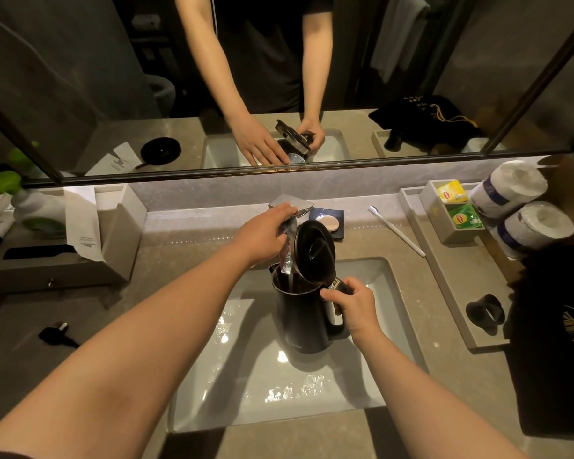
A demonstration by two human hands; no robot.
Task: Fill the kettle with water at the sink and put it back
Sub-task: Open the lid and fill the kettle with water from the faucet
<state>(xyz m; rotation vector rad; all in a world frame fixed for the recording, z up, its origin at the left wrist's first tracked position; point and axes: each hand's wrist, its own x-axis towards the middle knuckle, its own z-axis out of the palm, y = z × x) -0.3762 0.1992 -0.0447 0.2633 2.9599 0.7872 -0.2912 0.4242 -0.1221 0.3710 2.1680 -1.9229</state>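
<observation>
My right hand [355, 309] is clamped round the handle of the kettle [304, 313], which I hold upright inside the sink [388, 286], its lid [314, 251] tipped open towards me. My left hand [262, 231] is closed over the tap [290, 210] lever, just above and behind the kettle's mouth. The spout reaches down into the open top, and a thin stream of water runs into the kettle. The kettle sits in the back middle part of the basin, near the rear rim; the front and left of the basin lie open, wet and shining.

On the worktop behind the tap, a soap dish [328, 221] lies just beside the lid. A toothbrush [396, 230] lies on the right, well apart from my right hand. Further right stands a tray [444, 260] with tea bags [451, 192] and a black ring. A black plug [55, 332] lies on the left worktop, with bare room around it. In the mirror the kettle's base shows on the worktop.
</observation>
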